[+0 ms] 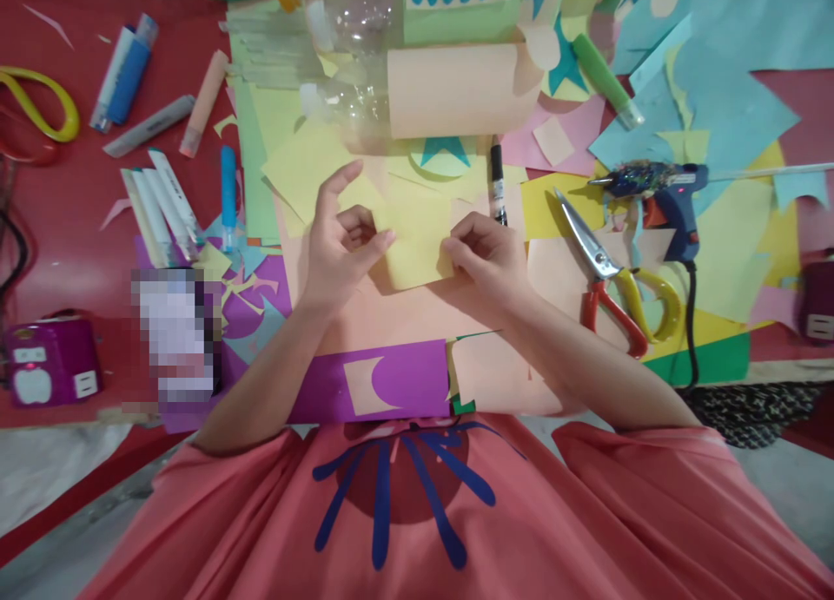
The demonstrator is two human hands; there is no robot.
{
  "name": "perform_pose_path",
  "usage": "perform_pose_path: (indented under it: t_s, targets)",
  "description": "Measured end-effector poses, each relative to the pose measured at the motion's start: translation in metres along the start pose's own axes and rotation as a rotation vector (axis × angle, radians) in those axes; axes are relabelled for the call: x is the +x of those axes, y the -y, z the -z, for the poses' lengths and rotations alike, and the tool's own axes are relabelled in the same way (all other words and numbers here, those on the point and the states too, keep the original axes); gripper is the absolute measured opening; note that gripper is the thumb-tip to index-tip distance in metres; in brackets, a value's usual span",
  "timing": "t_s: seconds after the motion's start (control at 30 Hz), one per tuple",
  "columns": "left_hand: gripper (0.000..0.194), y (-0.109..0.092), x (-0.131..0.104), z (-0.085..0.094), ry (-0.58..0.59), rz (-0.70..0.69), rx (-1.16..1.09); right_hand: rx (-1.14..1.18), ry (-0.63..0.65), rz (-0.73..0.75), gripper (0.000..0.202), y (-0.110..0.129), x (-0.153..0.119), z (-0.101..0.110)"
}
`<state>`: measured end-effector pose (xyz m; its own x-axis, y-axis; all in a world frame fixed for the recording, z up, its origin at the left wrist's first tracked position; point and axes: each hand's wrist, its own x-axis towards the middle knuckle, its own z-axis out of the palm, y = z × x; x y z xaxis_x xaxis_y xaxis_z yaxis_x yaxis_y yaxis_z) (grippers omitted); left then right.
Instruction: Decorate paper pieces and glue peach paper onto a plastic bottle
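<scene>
A small yellow piece of paper point(422, 244) is held up between my two hands, over peach paper sheets point(384, 318). My left hand point(345, 244) pinches its left edge, thumb in front, index finger raised away. At the right edge, my right hand point(486, 253) grips it between thumb and curled fingers. Just beyond my right hand lies a black marker point(498, 179). Behind the paper are a teal star on a pale round piece point(446, 155) and plastic bottles, one wrapped in peach paper point(462, 92).
Scissors with red and yellow handles point(605, 270) lie open at right, beside a glue gun point(678, 196) with its cord. Several markers point(162, 201) and a blurred-out rectangular object point(175, 339) are at left, near a purple box point(53, 361). Purple paper point(417, 374) lies at the front edge.
</scene>
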<state>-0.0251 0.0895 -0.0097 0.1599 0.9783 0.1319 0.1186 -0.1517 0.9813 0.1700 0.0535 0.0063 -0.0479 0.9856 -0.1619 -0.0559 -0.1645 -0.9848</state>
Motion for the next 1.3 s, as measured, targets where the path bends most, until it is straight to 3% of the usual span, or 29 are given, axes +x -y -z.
perform_pose_path:
  t_s: [0.13,0.4,0.7,0.93,1.3]
  targets:
    - [0.062,0.0,0.003,0.0,-0.086,-0.019,-0.085,-0.051,0.035,-0.024,0.027,0.003,-0.001,0.0]
    - [0.051,0.002,-0.002,-0.006,-0.026,-0.064,-0.003,0.045,-0.041,0.032,0.022,-0.005,0.003,0.005]
    - [0.029,0.0,-0.003,-0.007,-0.11,-0.117,0.027,0.047,-0.026,0.033,0.025,-0.004,0.003,0.005]
    - [0.019,-0.009,-0.002,-0.007,-0.021,-0.157,0.056,0.107,-0.042,0.035,0.021,-0.004,0.004,0.005]
    - [0.013,-0.011,-0.002,-0.002,-0.013,-0.173,0.104,0.091,-0.058,0.05,0.02,-0.009,0.006,0.006]
